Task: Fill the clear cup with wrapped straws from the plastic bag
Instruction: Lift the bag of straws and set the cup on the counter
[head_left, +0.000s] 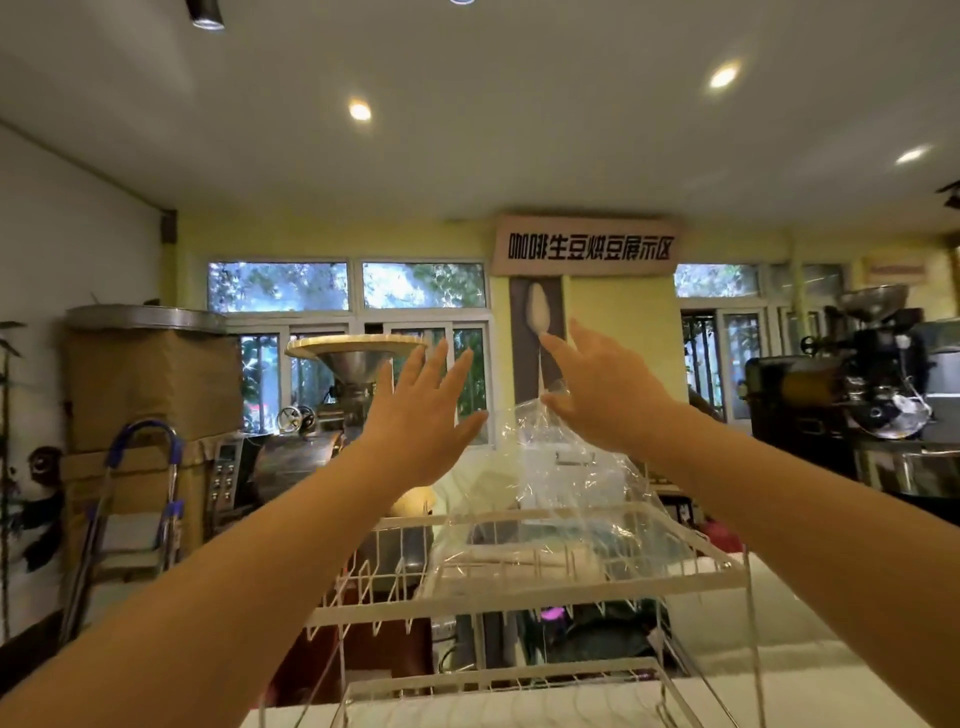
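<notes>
A clear plastic bag (566, 499) lies on the top shelf of a white wire rack (519, 605), its crinkled mouth standing up. Pale wrapped straws (519, 560) show through the bag's lower part. My right hand (597, 389) is raised over the bag with fingers spread, the thumb touching the bag's upper edge; I see no pinch on it. My left hand (423, 415) is up beside it to the left, fingers apart and holding nothing. No clear cup is in view.
The rack's lower shelf (498, 680) stands on a white counter (810, 670). Behind are a metal hopper machine (353, 364), cardboard-wrapped equipment (150, 384), a blue-handled stepladder (140, 493) at left and a dark coffee roaster (852, 384) at right.
</notes>
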